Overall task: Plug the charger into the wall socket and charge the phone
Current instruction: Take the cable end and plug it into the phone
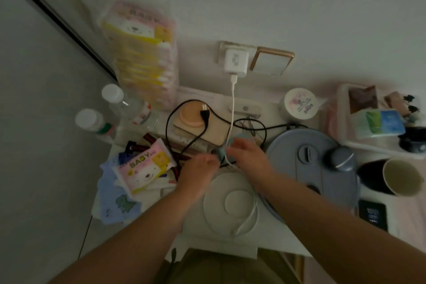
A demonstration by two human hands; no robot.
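A white charger (pixel 235 61) sits plugged into the wall socket (pixel 223 49) above the table. Its white cable (pixel 232 104) hangs down to the table and loops over a white plate (pixel 219 188). A phone in a light blue case (pixel 232 142) lies near the table's middle, mostly hidden by my hands. My right hand (pixel 247 157) grips the phone from the right. My left hand (pixel 200 172) is pinched at the phone's left end where the cable arrives; the plug itself is hidden.
A gold-framed switch (pixel 272 61) is beside the socket. A black cord with a loose plug (pixel 204 114) crosses a beige box. Wipes packs (pixel 143 170), two bottles (pixel 119 104), a grey-blue appliance (pixel 309 159), a jar (pixel 299 102) and a cup (pixel 402 177) crowd the table.
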